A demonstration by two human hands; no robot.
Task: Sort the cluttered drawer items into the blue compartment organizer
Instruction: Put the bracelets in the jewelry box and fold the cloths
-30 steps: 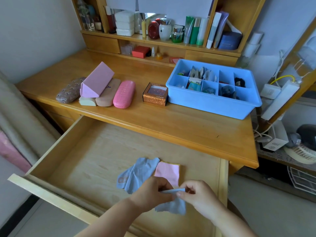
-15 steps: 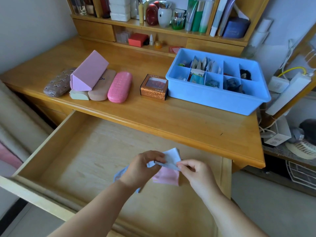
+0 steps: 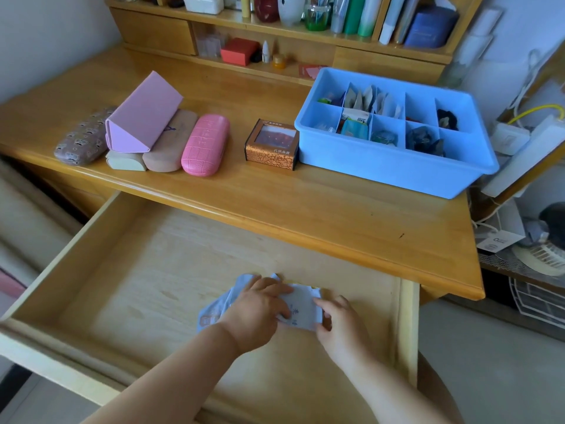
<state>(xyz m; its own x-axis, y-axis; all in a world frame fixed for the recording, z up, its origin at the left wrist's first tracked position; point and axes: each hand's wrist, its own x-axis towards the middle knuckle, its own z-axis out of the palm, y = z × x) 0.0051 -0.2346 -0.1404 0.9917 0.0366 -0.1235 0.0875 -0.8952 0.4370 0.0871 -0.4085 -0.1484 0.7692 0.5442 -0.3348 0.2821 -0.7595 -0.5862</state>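
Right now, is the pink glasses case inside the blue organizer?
No, the pink glasses case lies on the desk, left of the blue organizer.

Soft, even daylight; faint sheen on desk [image 3: 275, 206]; wide-angle bending at edges.

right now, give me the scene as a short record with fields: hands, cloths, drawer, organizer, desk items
left hand: pressed flat on the light blue cloth
right hand: holding the cloth's right edge
cloths: a second blue cloth shows left of the left hand; pale edge of something beneath
drawer: open, only the cloths seen inside
organizer: blue compartment organizer on the desk's right, most cells filled
desk items: four glasses cases and a pink triangular case on the left, brown box beside the organizer
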